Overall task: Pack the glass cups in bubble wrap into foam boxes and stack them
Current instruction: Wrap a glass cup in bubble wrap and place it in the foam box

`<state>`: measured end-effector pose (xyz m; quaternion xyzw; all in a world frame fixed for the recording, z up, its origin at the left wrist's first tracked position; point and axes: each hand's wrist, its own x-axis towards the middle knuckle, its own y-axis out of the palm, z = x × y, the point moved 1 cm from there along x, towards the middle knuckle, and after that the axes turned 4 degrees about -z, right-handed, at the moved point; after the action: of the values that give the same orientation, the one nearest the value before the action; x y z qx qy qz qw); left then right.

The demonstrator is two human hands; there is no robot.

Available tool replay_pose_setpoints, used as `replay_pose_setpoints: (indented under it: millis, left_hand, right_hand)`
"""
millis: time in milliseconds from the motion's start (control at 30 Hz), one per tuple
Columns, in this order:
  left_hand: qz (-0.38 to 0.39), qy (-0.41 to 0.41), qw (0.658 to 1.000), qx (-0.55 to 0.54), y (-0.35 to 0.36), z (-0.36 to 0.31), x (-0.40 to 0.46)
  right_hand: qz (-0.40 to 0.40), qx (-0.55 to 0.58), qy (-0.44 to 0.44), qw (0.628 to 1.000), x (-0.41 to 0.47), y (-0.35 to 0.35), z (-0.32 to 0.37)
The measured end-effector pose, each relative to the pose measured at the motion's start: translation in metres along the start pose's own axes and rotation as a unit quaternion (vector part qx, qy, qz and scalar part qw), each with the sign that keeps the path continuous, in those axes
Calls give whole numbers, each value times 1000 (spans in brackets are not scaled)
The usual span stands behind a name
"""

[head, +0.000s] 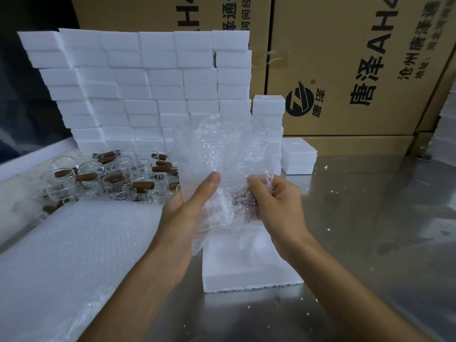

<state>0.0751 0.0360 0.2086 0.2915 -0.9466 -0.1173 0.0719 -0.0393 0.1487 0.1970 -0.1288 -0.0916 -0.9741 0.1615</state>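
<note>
From the head camera, I am holding a sheet of bubble wrap (222,154) up over the steel table (370,230) — my left hand (187,206) is lying open under it with the thumb stretched along its front, and my right hand (274,201) is curling tight around its bunched right side. Something brownish is showing through the wrap between my palms, though I cannot tell whether it is a cup. An open foam box (246,267) is sitting on the table just below my hands. The bare glass cups (106,176) with brown handles are crowding the far left, a stack of bubble wrap sheets (74,255) is lying near left, and the wall of stacked foam boxes (138,87) is standing behind — cardboard cartons (345,65) beyond
</note>
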Motion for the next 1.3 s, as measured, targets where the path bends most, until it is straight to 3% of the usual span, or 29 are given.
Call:
replay_pose_setpoints:
  millis: [300, 400, 567, 833, 1300]
  left_hand:
    - [-37, 12, 998, -53, -8, 1, 3]
    - [-24, 33, 998, -49, -9, -1, 2]
    - [-3, 22, 998, -54, -9, -2, 3]
    - [23, 3, 997, -72, -7, -3, 1]
    - [51, 24, 994, -90, -2, -5, -3]
  right_hand:
    - [52, -22, 16, 998, -8, 1, 9]
    - [20, -88, -66, 994, -9, -4, 14]
    - [57, -167, -184, 967, -8, -8, 20]
    - [78, -217, -131, 964, -2, -11, 16]
    - [106, -209, -223, 946, -12, -2, 18]
